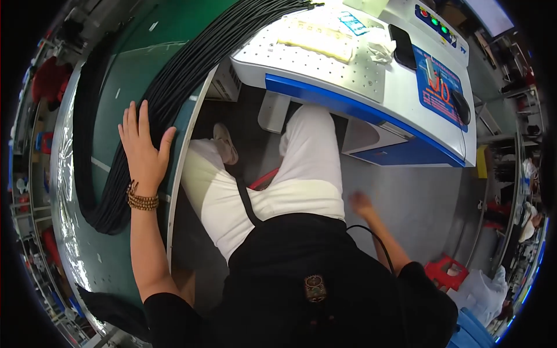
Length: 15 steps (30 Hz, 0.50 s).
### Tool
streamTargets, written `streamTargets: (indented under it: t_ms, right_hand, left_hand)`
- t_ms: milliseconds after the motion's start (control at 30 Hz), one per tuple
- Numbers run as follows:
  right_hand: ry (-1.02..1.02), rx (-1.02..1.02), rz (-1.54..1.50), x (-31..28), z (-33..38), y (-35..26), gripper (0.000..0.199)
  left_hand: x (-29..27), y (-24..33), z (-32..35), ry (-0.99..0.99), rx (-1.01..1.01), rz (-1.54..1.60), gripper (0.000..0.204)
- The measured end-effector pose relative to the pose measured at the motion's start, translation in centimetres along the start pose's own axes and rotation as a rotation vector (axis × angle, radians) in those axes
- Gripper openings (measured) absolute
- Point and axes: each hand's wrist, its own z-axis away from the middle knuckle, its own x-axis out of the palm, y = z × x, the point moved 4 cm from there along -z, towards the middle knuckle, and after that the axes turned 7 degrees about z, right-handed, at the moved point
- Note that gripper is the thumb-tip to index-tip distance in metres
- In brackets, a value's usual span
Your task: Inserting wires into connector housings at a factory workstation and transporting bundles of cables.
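Note:
A long bundle of thin black cables (180, 75) lies bent in a loop over the green table on my left. Resting flat on it, palm down, is my left hand (145, 153), fingers outstretched and thumb spread to the side; nothing is gripped. The far cable ends reach onto the perforated metal plate (365, 81) of a white and blue machine. My right hand (361, 203) hangs low beside my right thigh, over the grey floor. It is small and blurred, so its fingers cannot be made out.
On the machine are a pale yellow slab (316, 42), crumpled tissue (382, 49), a black phone (402, 46), a blue mat (426, 75), a mouse (461, 108) and lit buttons (435, 24). The green table's edge (184, 145) runs along my left. A red stool (447, 271) stands behind right.

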Motion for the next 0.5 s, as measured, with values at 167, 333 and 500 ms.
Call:
streamTargets:
  t_ms: [167, 333, 500]
  right_hand:
    - [-0.684, 0.519, -0.491, 12.2, 4.6, 2.1, 0.045]
    - [-0.600, 0.258, -0.235, 12.4, 3.8, 2.8, 0.043]
    - [-0.405, 0.005, -0.054, 10.8, 0.5, 4.1, 0.041]
  left_hand:
    - [0.5, 0.3, -0.2, -0.081, -0.138, 0.021, 0.068]
    - [-0.8, 0.5, -0.4, -0.101, -0.163, 0.064, 0.073]
    - [-0.7, -0.3, -0.5, -0.042, -0.171, 0.141, 0.069]
